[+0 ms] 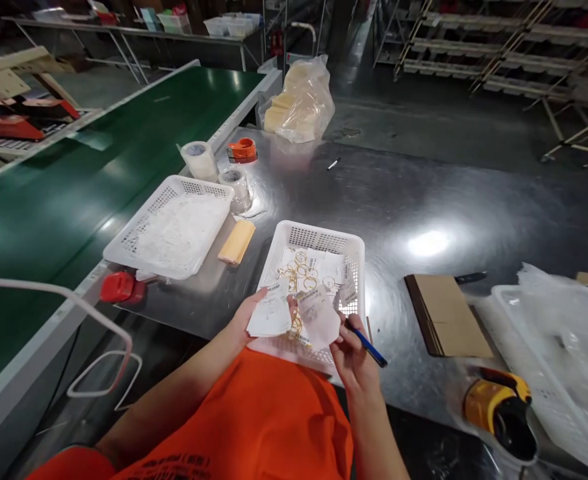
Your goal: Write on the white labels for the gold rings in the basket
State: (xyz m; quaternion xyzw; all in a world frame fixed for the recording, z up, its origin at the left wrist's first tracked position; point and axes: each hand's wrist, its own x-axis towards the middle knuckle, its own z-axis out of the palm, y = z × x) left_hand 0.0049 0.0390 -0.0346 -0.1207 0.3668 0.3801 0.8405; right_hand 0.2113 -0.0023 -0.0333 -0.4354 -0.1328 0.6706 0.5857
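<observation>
Left grip (241,321) pinches white printed paper slips (271,312), right grip (356,359) a thin whitish printed sheet (319,317) (slim blue pen (373,348) too), over the white perforated plastic basket (319,231); best held flat, pen angled clear.

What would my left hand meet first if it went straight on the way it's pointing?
Past the papers it holds, your left hand would probably meet gold rings in the white basket, though depth is unclear and it might pass above.
</observation>
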